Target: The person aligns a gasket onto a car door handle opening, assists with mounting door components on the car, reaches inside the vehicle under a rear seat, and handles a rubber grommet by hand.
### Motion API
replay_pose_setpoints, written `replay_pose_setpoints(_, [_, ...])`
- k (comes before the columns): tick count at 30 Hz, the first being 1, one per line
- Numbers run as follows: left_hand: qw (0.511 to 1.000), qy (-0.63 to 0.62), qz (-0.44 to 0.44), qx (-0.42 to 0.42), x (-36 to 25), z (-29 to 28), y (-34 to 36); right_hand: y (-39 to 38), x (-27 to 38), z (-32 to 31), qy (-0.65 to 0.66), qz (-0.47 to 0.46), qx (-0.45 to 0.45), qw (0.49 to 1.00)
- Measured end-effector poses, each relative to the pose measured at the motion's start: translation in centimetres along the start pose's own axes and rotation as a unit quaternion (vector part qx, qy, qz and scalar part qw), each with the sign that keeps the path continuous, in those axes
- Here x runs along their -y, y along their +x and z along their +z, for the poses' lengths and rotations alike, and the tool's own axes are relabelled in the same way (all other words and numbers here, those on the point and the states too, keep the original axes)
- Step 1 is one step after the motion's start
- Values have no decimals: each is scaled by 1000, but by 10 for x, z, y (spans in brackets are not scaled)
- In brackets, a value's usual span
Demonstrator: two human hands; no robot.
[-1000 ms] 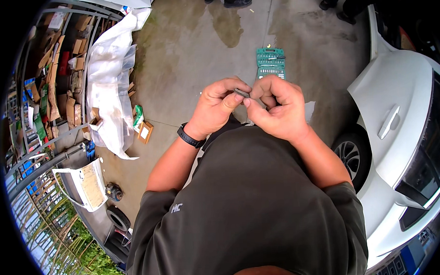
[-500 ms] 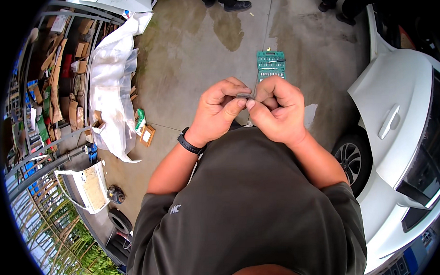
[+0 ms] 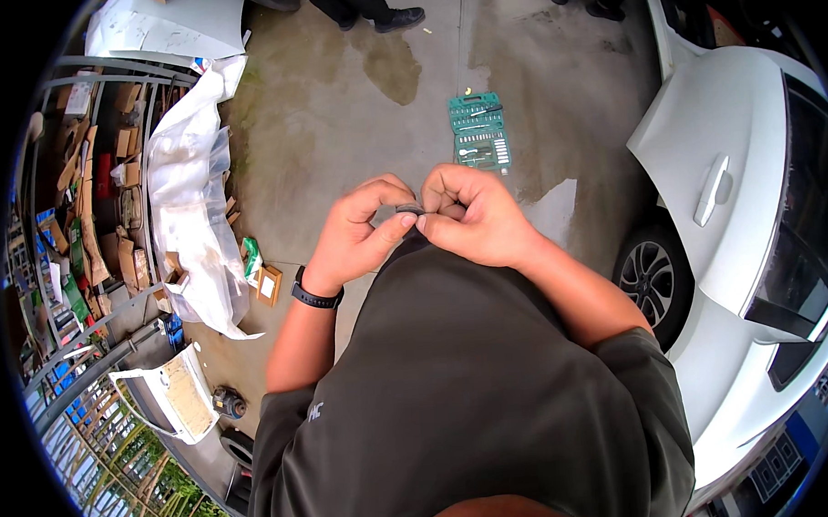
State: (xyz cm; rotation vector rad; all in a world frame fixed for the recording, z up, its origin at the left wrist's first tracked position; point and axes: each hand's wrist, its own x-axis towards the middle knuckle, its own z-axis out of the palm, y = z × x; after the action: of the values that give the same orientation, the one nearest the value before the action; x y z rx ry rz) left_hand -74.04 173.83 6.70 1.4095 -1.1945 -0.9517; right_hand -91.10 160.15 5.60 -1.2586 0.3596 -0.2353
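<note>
Both hands meet in front of my body at about chest height. Between them is a small, dark, curved piece [image 3: 409, 208], too small and too covered by fingers for its kind to show. My left hand [image 3: 360, 226] pinches it between thumb and fingers; a dark band circles that wrist. My right hand [image 3: 479, 215] is closed at the other end of the piece, with the thumb and index fingertips against it. Beyond the hands, a green socket set case [image 3: 480, 129] lies unfolded on the floor, with rows of silver sockets and a ratchet in it.
A white car [image 3: 702, 148] stands on the right, its wheel [image 3: 654, 282] close to my right elbow. On the left are a metal rack [image 3: 110, 178] of cardboard, a white plastic sheet [image 3: 188, 184] and a loose car door [image 3: 172, 394]. People's shoes [image 3: 397, 20] show at the far edge.
Both hands have shifted left and slightly down in the picture, still holding the small piece. The view has moved, so more of the socket case shows beyond my hands.
</note>
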Motion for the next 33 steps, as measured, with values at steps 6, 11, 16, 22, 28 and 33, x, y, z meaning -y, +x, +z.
replay_pose_setpoints(6, [998,-10,-25,-48,2,11,3,5,-8,1,41,-20,-19,999])
replay_pose_setpoints(11, [999,14,23,-38,4,8,10,7,-2,-2,-22,-105,-74,991])
replay_pose_setpoints(16, [997,-22,72,-32,4,1,14,3,14,-4,-142,-142,-92,975])
replay_pose_setpoints(22, [991,32,118,-56,4,0,13,4,22,-2,-243,-245,-142,928])
replay_pose_setpoints(28, [978,60,172,-100,-5,7,14,5,22,1,-270,-290,-162,904])
replay_pose_setpoints(33, [978,47,176,-106,-11,12,11,9,28,4,-303,-387,-174,853])
